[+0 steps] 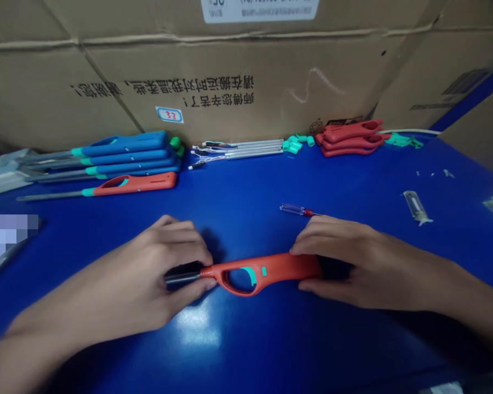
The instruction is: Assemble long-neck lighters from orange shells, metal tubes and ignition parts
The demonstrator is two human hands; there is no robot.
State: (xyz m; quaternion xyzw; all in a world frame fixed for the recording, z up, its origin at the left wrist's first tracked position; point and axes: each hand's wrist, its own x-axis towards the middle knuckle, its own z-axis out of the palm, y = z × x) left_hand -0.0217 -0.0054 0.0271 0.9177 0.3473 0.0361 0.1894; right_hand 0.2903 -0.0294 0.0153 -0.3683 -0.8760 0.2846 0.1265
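Observation:
Between my hands a red-orange long-neck lighter (277, 273) lies level above or on the blue table, with a green trigger inside its finger loop. My left hand (172, 268) pinches the neck end, thumb below and fingers above, where the dark metal tube (182, 278) meets the body. Around the butt of the handle closes my right hand (337, 260), thumb on the near side and fingers on the far side. Just beyond my right fingers lies a small screwdriver (296, 209) with a clear handle. Part of the tube is hidden by my left hand.
At the back left, several blue lighters (131, 156) are stacked behind one red lighter (137, 183). Silver tubes with wires (254, 149), green caps (293, 144) and red handle shells (351, 138) line the cardboard box (213, 60). A clear plastic part (416, 207) lies right.

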